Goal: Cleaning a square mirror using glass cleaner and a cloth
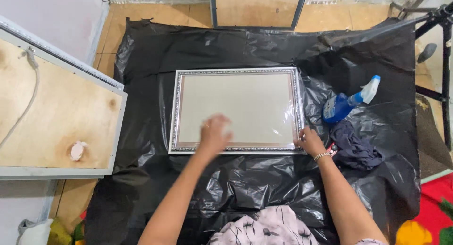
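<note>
A silver ornate picture frame [178, 108] with a pale glass pane lies flat on a black plastic sheet [255, 179]. My left hand [214, 133] rests on the pane near its lower middle and is blurred; a pale cloth seems to be under it, though I cannot tell for sure. My right hand [310, 141], with a bracelet on the wrist, presses on the frame's lower right corner, fingers spread.
A blue spray bottle [347, 105] lies on its side right of the frame, with a dark blue cloth [354, 148] below it. A wooden board in a white frame [56, 117] leans at left. A black tripod [441, 61] stands at right.
</note>
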